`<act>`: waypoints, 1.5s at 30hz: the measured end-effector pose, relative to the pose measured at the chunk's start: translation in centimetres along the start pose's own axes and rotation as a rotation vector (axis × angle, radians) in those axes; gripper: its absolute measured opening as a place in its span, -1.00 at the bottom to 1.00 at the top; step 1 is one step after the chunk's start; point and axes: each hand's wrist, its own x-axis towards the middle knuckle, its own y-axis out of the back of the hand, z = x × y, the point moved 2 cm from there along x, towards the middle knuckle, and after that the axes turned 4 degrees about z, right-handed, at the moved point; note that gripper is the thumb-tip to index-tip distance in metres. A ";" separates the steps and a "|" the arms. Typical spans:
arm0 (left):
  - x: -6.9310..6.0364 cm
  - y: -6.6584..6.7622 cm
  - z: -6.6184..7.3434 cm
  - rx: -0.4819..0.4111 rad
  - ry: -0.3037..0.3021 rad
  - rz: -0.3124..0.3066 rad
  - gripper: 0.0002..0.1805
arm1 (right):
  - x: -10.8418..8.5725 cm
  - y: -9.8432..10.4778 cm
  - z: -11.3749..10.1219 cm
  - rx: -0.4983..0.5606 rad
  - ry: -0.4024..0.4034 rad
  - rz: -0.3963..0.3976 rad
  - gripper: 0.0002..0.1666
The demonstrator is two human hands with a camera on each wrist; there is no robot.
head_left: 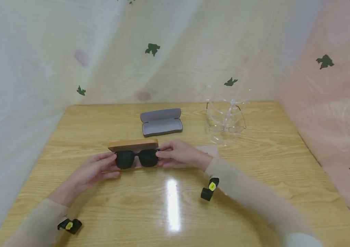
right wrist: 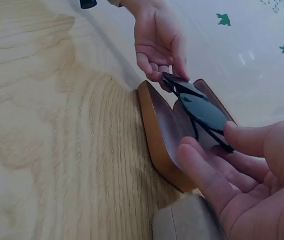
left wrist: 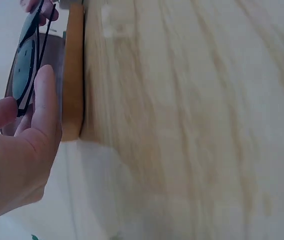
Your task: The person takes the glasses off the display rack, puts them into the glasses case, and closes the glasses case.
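Black sunglasses (head_left: 136, 159) are held level over an open orange-brown glasses case (head_left: 133, 142). My left hand (head_left: 93, 171) pinches their left end between thumb and fingers. At the right end my right hand (head_left: 179, 153) pinches the frame the same way. The right wrist view shows the dark lenses (right wrist: 204, 112) above the case's pale lining, with the folded temples beneath. In the left wrist view the case's orange wall (left wrist: 73, 75) stands beside the left fingers (left wrist: 45, 95).
A grey open case (head_left: 162, 126) lies behind, its inside showing. To the back right, wire-framed glasses (head_left: 224, 129) sit on a clear stand (head_left: 228, 115). A pale cloth or paper (head_left: 209, 150) lies partly under the right wrist. Sheeting surrounds the wooden table (head_left: 119, 212).
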 end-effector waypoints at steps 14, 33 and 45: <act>0.1 1.9 -0.6 -0.026 0.034 0.070 -0.30 | 1.4 -2.0 -0.2 0.128 -0.032 -0.008 -0.49; 0.3 1.6 -0.1 0.041 0.011 0.100 -0.26 | -0.4 -1.3 -0.2 0.507 -0.073 -0.115 -0.41; 0.2 1.9 0.2 0.015 0.002 0.103 -0.28 | -1.4 -1.6 -0.5 0.487 -0.047 -0.212 -0.32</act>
